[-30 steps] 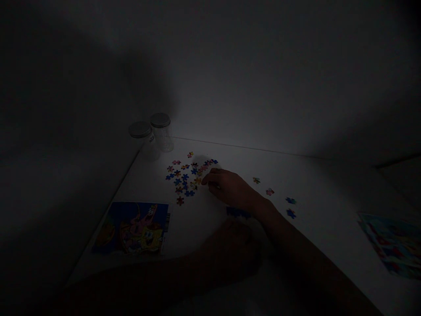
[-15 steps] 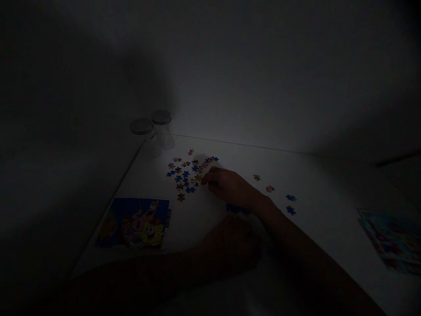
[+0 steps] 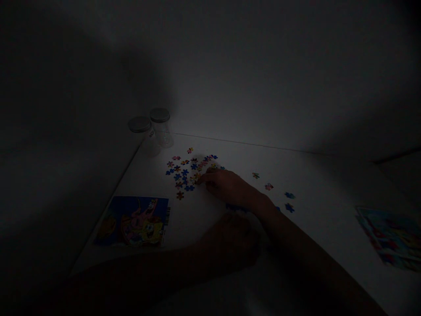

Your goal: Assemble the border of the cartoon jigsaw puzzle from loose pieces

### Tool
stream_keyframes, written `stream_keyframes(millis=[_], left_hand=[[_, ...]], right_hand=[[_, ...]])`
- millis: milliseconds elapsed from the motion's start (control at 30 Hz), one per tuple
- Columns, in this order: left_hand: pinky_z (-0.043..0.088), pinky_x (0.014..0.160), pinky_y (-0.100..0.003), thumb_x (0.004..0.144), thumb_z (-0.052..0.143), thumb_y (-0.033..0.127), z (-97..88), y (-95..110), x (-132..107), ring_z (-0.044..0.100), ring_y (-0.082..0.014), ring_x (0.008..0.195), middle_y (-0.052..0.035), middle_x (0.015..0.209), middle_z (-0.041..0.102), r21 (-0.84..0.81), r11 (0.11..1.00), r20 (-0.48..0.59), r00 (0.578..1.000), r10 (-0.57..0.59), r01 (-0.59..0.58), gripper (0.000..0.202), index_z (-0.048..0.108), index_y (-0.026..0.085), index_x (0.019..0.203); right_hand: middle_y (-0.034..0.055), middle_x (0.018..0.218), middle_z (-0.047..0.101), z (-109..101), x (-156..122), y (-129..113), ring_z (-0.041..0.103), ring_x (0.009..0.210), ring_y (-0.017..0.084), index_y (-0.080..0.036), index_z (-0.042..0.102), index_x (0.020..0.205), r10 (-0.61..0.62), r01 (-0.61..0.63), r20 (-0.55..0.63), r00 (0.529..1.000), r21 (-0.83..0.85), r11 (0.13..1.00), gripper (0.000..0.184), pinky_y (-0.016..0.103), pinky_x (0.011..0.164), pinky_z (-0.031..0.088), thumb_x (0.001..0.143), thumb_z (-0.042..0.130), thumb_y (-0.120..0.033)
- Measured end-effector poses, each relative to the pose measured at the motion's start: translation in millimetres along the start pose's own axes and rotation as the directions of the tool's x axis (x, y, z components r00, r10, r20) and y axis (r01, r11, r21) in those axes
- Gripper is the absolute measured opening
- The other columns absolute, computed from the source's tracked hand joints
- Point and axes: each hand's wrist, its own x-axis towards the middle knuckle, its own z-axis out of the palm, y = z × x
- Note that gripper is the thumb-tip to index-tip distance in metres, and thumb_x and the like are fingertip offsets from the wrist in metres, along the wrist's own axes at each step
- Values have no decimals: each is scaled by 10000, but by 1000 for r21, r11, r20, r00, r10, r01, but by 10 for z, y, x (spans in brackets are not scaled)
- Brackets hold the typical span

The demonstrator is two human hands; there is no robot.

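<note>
Several loose jigsaw puzzle pieces [image 3: 185,172] lie in a cluster on the white table. My right hand [image 3: 223,184] reaches over the cluster's right edge, its index finger stretched to a yellowish-orange puzzle piece [image 3: 197,175]. The thumb stays apart, and I see nothing held between them. Closer to me, my left hand [image 3: 232,239] rests in deep shadow with its fingers curled; whatever they hold is hidden. Just beyond its knuckles lies a dark blue strip that looks like joined puzzle pieces [image 3: 236,207], partly covered by my right wrist.
Two clear jars [image 3: 162,129] with metal lids stand at the back left corner. A cartoon picture card [image 3: 134,221] lies at left, and another colourful picture sheet [image 3: 391,237] at right. Separate puzzle pieces [image 3: 289,207] are scattered right of my forearm. The scene is very dark.
My right hand has moved slightly left over the cluster, uncovering pieces behind it. My left hand stays nearly where it was. The view has shifted a little.
</note>
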Motion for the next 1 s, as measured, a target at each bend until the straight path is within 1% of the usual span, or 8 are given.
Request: stream_keyframes(millis=[100, 200, 400, 533, 600, 767, 867, 1000], left_hand=[[471, 818, -384, 1018, 556, 352, -48, 4, 8, 630, -240, 908, -87, 967, 687, 5, 1000, 17, 1000, -14, 14, 235, 662, 142, 1019], [471, 794, -378, 1018, 555, 357, -57, 7, 15, 630, -238, 884, -81, 945, 682, 21, 1000, 21, 1000, -8, 8, 240, 664, 144, 998], [472, 791, -389, 1010, 559, 356, -36, 10, 9, 621, -243, 890, -88, 944, 673, 38, 999, 6, 1000, -8, 8, 235, 659, 144, 985], [468, 775, -374, 1004, 562, 351, -17, 6, 2, 618, -233, 870, -68, 912, 667, 44, 999, -28, 1000, 6, -5, 228, 659, 148, 967], [465, 760, -374, 1004, 562, 359, 3, 6, 2, 616, -231, 857, -65, 921, 672, 48, 999, -37, 999, -5, 7, 230, 661, 153, 976], [462, 773, -379, 1010, 557, 367, 40, 8, 8, 618, -230, 870, -68, 926, 680, 37, 999, -33, 999, -7, 8, 242, 663, 151, 978], [462, 782, -384, 1027, 524, 355, 25, 6, 8, 620, -234, 897, -77, 947, 686, 35, 999, -18, 1000, 0, 1, 256, 664, 145, 984], [457, 782, -385, 1021, 549, 361, 20, 7, 2, 624, -240, 901, -75, 964, 691, 43, 999, -18, 1000, 6, -5, 241, 662, 151, 987]], right_hand=[[81, 1237, 751, -9, -2, 21, 717, 1080, 242, -224, 754, 1222, 21, -21, 4, 1000, -1, 1000, 425, 366, 937, 540, 910, 503, -82], [83, 1201, 761, -9, -3, 39, 723, 1045, 237, -227, 762, 1212, 5, -5, -2, 1000, -15, 1000, 432, 366, 909, 550, 902, 498, -83], [75, 1225, 757, -7, -18, 44, 724, 1066, 223, -241, 774, 1192, -14, 14, 5, 1000, 14, 1000, 442, 372, 960, 549, 884, 510, -66], [75, 1249, 746, -6, -29, 44, 720, 1092, 227, -249, 754, 1239, 0, 0, 26, 1000, 10, 1000, 447, 382, 987, 542, 907, 504, -86], [81, 1250, 746, -3, -34, 40, 720, 1096, 231, -240, 743, 1263, -3, 3, 24, 1000, 9, 1000, 459, 388, 992, 542, 909, 495, -84], [82, 1258, 744, 1, -45, 18, 717, 1095, 234, -250, 738, 1276, -11, 11, 21, 1000, 19, 1000, 479, 404, 989, 544, 902, 493, -78], [77, 1265, 738, 0, -48, 10, 714, 1096, 227, -252, 725, 1296, -1, 1, 32, 999, 21, 1000, 490, 388, 989, 536, 904, 487, -81], [80, 1273, 730, -7, -49, 1, 702, 1117, 227, -248, 709, 1316, 3, -4, 48, 999, 13, 1000, 500, 368, 978, 527, 914, 462, -81]])
